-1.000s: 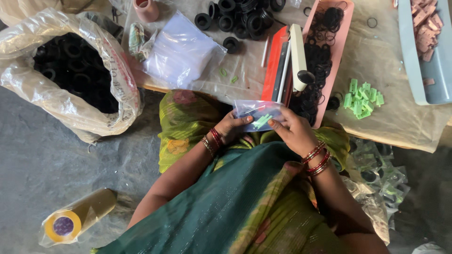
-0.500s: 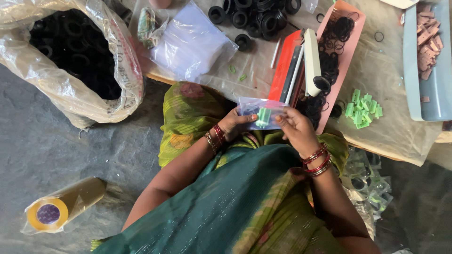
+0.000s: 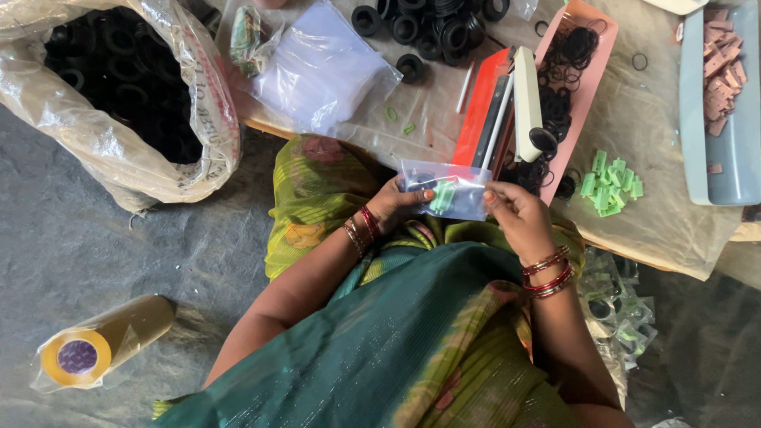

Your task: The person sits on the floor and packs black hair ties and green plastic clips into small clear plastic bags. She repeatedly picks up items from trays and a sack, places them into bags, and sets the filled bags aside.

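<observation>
Both hands hold a small clear plastic bag (image 3: 446, 189) above my lap; a green plastic piece and a black ring show inside it. My left hand (image 3: 399, 204) pinches the bag's left edge with thumb on top. My right hand (image 3: 517, 215) grips its right edge. Red and gold bangles ring both wrists. Just beyond the bag lies a red and white heat sealer (image 3: 499, 103) on the low table.
A pink tray (image 3: 600, 47) of thin black rings, loose green pieces (image 3: 610, 181), a grey tray (image 3: 741, 170) of pink pieces, black rubber rings (image 3: 440, 28) and clear bags (image 3: 321, 67) lie on the table. A sack (image 3: 119, 150) of black rings and a tape roll (image 3: 103, 341) rest on the floor.
The hands stay on the bag in front of the sealer. The view has shifted a little, so the sack and table sit slightly differently in the frame.
</observation>
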